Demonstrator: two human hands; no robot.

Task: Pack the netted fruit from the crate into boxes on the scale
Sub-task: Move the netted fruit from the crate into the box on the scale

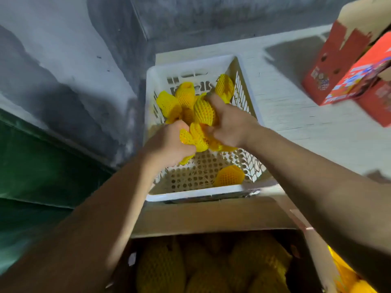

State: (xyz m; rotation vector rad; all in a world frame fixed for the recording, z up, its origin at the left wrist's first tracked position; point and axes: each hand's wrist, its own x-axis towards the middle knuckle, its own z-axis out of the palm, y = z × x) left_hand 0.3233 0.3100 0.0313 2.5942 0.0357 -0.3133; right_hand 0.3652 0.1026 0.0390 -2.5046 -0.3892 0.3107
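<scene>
Netted fruit (pixel 191 137) is gripped by the left hand (pixel 169 144) over the crate (pixel 246 81). Just right, another fruit (pixel 204 111), long axis running near to far, is clasped by the right hand (pixel 230 123). A filled box (pixel 211 218) sits nearest.

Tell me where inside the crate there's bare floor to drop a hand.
Bare floor lies in the white crate's near half, between the near wall and both hands, bordered right by one lone netted fruit. The far half is crowded: left hand and right hand each grip fruit in the pile.
</scene>
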